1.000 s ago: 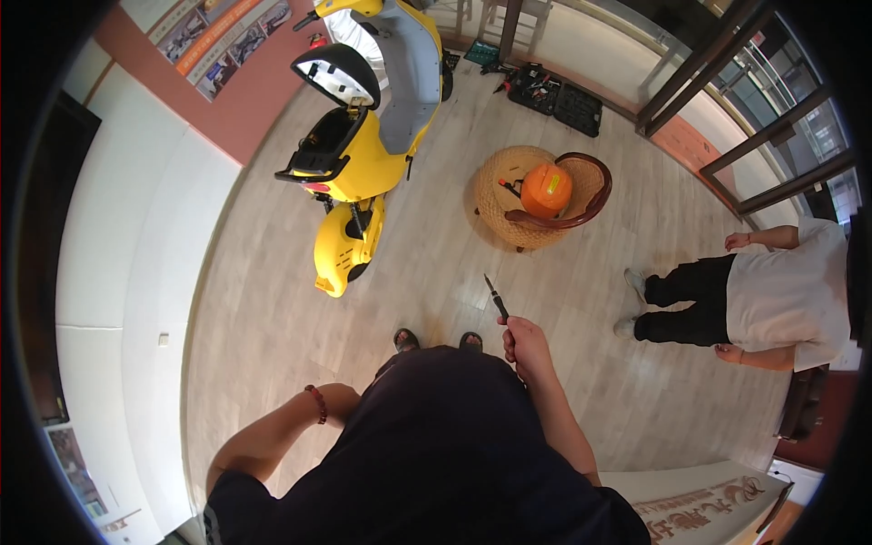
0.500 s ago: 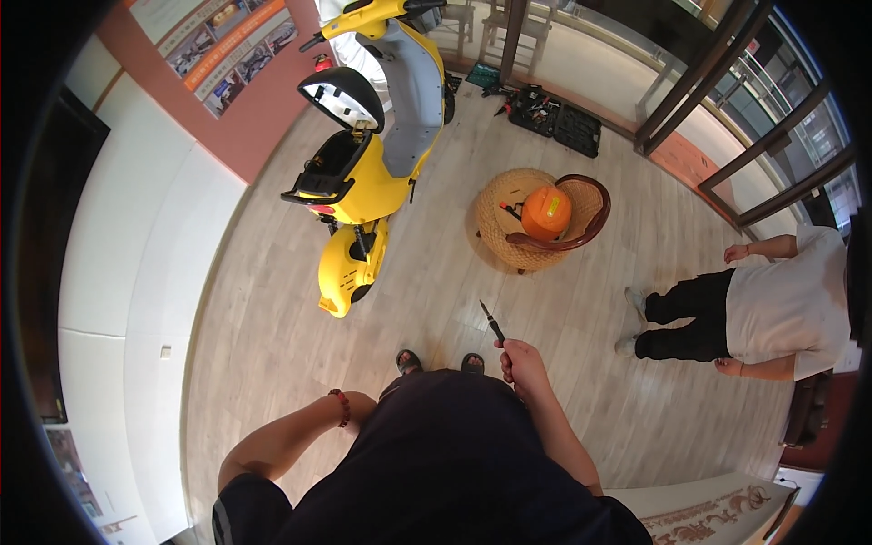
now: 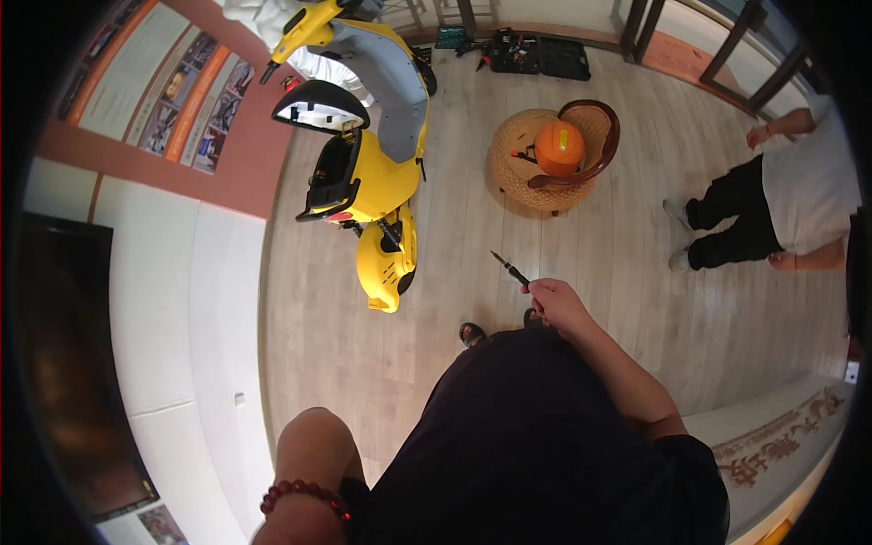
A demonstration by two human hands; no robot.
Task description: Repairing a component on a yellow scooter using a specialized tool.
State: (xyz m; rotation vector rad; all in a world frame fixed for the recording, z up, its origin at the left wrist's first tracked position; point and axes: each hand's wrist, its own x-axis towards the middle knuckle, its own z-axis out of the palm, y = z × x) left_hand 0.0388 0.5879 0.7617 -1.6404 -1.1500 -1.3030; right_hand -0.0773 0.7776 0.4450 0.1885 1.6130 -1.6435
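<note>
From my head camera, looking down, my right hand (image 3: 556, 302) has its fingers curled around the handle of a slim dark tool (image 3: 511, 269), gripping it near its rear end. The tool lies forward and to the left of those fingers, its long axis a slant running straight out of my grip. My right hand is plainly the nearer one; my left hand (image 3: 300, 529) is well apart, back toward my body and to the left. It runs off the lower edge beyond my beaded bracelet (image 3: 304, 490), so I cannot tell whether its fingers are spread or closed.

The tool's narrow tip points away from my right fingers, ahead and leftward, with the handle toward my palm. In the picture the tip shows against bare floor, touching nothing that I can see; how high I hold it, I cannot tell.

Farther ahead-left of my fingers stands the yellow scooter (image 3: 389, 186), its seat (image 3: 322, 106) tipped up. Ahead of them is the woven chair (image 3: 520, 136), with an orange helmet (image 3: 557, 152) on it, and beyond that a spread black toolbox (image 3: 563, 58). Off to their right, well apart, stands another person (image 3: 807, 191).
</note>
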